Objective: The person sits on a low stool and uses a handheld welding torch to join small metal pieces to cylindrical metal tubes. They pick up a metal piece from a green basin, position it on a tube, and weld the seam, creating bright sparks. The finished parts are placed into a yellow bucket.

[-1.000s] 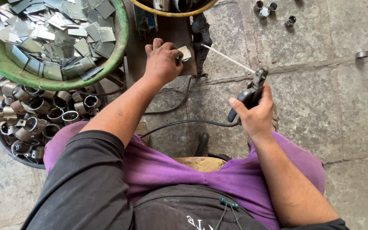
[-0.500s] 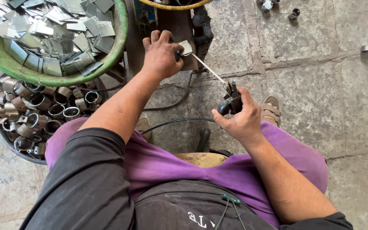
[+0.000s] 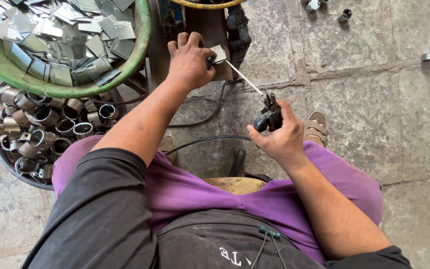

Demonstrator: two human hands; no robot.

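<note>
Over the last second the right hand [image 3: 280, 133] has come in from out at the right and drawn closer to the left hand [image 3: 190, 62], so the thin rod [image 3: 245, 78] clamped in the holder [image 3: 268, 115] now runs a short, steep line up to the metal piece [image 3: 218, 54]. A second ago its tip stood slightly off the piece; now it looks to be touching or just short of it. By my reading the electrode is being set against the work, ready for a weld. The left hand has barely shifted.

The left arm reaches forward and up, forearm stretched past the rim of the green basin [image 3: 140, 50], hand lying knuckles up on the dark block [image 3: 202, 25] near its front edge. Its fingers are curled down and pinch the small bent metal piece at the thumb side, holding it against the block.

The right arm is bent at the elbow, wrist over the right knee, fist clenched around the black holder with the thumb on top. A black cable [image 3: 200, 142] trails from it across the lap.

Flat cut strips fill the basin; below it a tub [image 3: 6, 159] holds bent rings [image 3: 51, 129]. A few loose rings lie on the stone floor [image 3: 374, 99] at the top right.
</note>
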